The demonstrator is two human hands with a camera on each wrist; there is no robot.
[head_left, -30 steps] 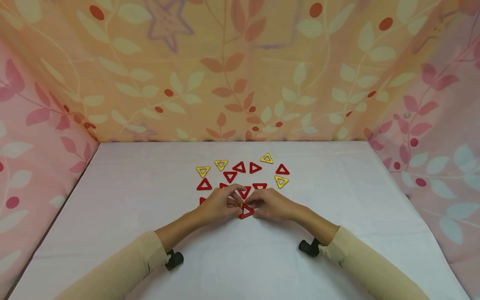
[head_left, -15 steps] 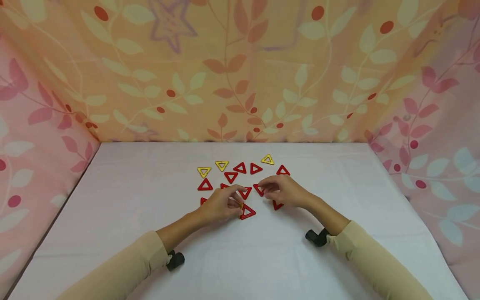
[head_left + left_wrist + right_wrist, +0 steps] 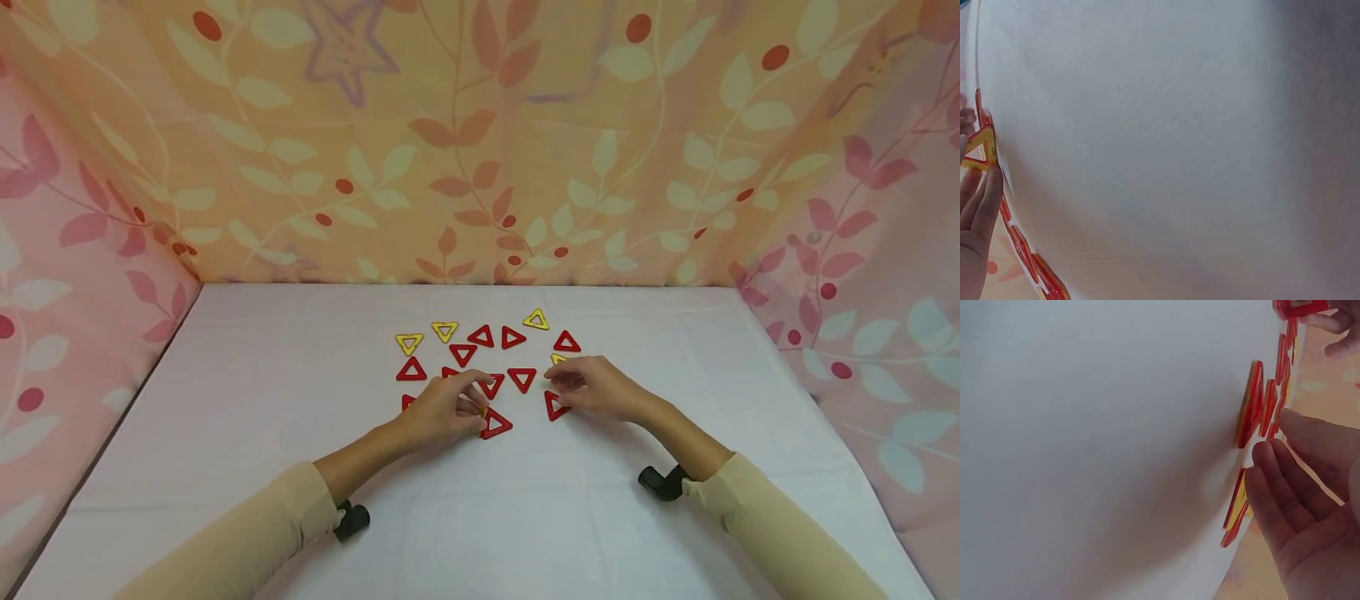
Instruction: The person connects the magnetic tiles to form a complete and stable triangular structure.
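Observation:
My left hand (image 3: pixel 435 414) pinches a yellow triangular tile frame (image 3: pixel 990 150), seen best in the left wrist view. Against it, in the head view, stands a red triangular tile (image 3: pixel 504 426), tilted up near the fingertips; the fingers hide how the two meet. My right hand (image 3: pixel 600 389) hovers farther right, thumb and fingers apart with nothing visible between them. Below its fingertips lies another red triangle (image 3: pixel 551 408), partly covered by the hand. A yellow triangle (image 3: pixel 558 359) peeks out just behind that hand. Between the hands sits a further red triangle (image 3: pixel 522 389).
Several more red and yellow triangles lie flat behind the hands, among them a yellow one (image 3: pixel 536 325) and a red one (image 3: pixel 567 347). A white cloth (image 3: pixel 480 525) covers the table. Patterned curtains (image 3: pixel 480 167) hang at the back and both sides.
My right hand has left the standing red tile and moved right, over the tiles on that side. The left hand stays put with the yellow tile.

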